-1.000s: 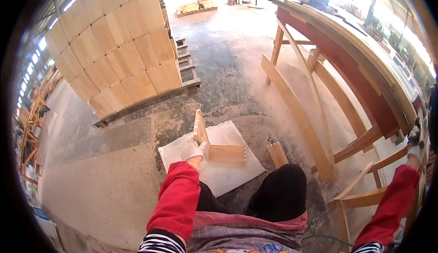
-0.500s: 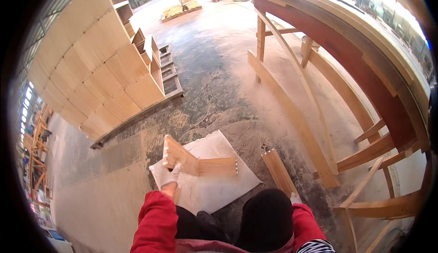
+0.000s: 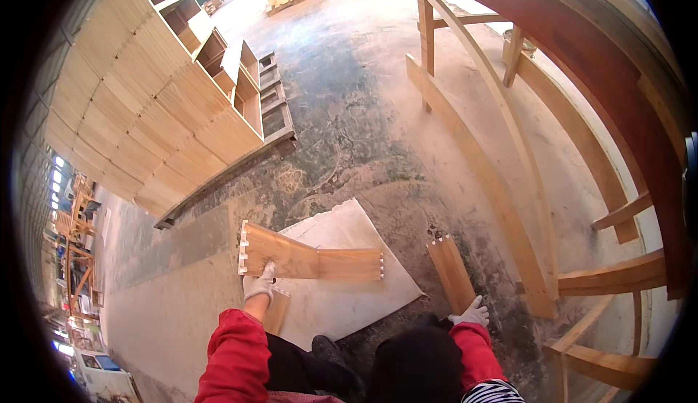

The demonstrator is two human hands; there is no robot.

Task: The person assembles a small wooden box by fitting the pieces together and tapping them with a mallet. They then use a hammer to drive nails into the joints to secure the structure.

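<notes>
Here, my left hand (image 3: 259, 284) grips the upright panel (image 3: 280, 252) on the white sheet (image 3: 342, 301), its long axis running left to right. My right hand (image 3: 471, 314) grasps the near end of a board (image 3: 451, 272) right of the sheet, pointing away from me.

Jointed boards (image 3: 309, 260) on a flat sheet (image 3: 349, 301) on the floor, left hand (image 3: 259, 284) at their near edge, single board (image 3: 451, 272) right of the sheet, right hand (image 3: 471, 313) at its near end, stacked panels (image 3: 145, 119) far left, curved frame (image 3: 582, 112) right.
</notes>
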